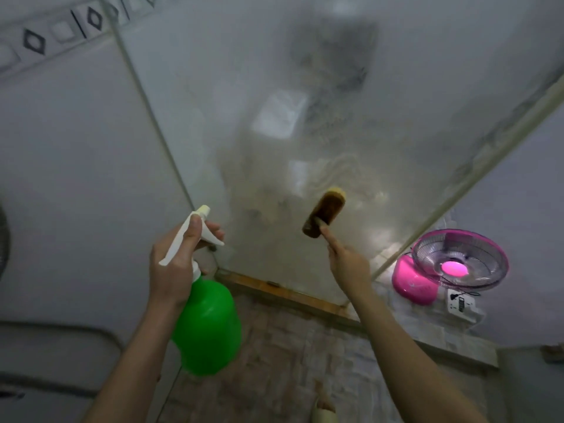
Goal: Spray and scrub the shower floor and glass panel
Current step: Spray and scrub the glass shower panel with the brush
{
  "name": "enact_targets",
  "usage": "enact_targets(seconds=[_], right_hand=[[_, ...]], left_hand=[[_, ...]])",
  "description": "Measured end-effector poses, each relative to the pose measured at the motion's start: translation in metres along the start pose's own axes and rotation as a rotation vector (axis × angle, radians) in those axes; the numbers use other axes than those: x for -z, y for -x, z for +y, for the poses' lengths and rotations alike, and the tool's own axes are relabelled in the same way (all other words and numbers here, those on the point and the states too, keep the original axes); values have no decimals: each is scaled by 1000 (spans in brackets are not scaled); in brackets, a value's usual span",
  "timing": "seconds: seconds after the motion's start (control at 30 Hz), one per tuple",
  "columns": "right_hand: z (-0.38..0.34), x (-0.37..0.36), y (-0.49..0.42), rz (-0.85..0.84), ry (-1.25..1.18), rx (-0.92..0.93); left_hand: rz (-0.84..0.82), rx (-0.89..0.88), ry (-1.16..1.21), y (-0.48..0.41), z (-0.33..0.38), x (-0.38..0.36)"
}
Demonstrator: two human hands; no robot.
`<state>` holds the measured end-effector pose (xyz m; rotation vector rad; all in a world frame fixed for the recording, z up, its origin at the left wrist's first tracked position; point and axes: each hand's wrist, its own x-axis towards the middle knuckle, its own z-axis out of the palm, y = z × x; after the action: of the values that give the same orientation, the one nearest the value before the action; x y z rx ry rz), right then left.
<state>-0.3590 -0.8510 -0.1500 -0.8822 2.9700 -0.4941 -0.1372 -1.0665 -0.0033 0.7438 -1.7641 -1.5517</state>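
Observation:
A cloudy, soap-smeared glass panel (305,96) stands in front of me. My left hand (175,261) grips the neck and white trigger head of a green spray bottle (207,328), nozzle pointing up toward the glass. My right hand (346,264) holds a brown scrub brush with a yellow tip (325,213) pressed flat against the lower part of the glass. The shower floor (290,361), paved in pale stone-patterned tile, lies below the panel.
A pink table fan (457,261) sits behind the glass at the right beside a white power strip (460,305). A wooden sill (283,290) runs under the panel. White tiled wall with a black diamond border (33,42) is at the left.

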Motion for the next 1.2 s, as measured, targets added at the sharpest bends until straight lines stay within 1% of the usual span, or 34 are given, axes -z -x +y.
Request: enact_targets(seconds=[0.1,0.17,0.23,0.33,0.4,0.5,0.57,0.6,0.67,0.73,0.8,0.87,0.97,1.07,1.13,1.2], right_hand=[[-76,-27,-49,2,54,181],[-96,-39,-63,24,89,199],[-81,-41,-55,65,103,161],[-19,-45,-24,143,110,137],[-7,-48,-19,128,92,142],[-60,-58,-49,134,2,187],[-105,-58,-71,158,36,249],[-117,-53,-77,156,60,264],[-112,-40,-74,136,89,253],[-87,-30,-59,133,29,220],[-62,-21,-36,151,-103,184],[-51,-8,-17,120,-187,149],[-57,10,-3,97,-290,115],[-70,23,-1,65,-425,128],[-75,26,-6,31,-516,144],[-81,23,-17,-23,-590,168]], left_hand=[[11,35,-5,-10,-19,2],[31,49,-7,-16,-32,3],[53,72,-8,-20,-42,3],[35,87,3,-24,-53,5],[15,89,1,-26,-57,5],[-20,77,-33,-27,-62,3],[-39,64,-54,-27,-63,1],[-52,57,-54,-28,-62,0],[-72,55,-50,-31,-59,-3],[-71,50,-42,-32,-53,-4],[-64,31,-29,-33,-47,1],[-53,20,-30,-33,-45,8],[-35,31,-34,-30,-40,19],[-4,12,-36,-18,-30,26],[35,12,-35,-5,-24,31],[107,36,-39,8,-21,35]])
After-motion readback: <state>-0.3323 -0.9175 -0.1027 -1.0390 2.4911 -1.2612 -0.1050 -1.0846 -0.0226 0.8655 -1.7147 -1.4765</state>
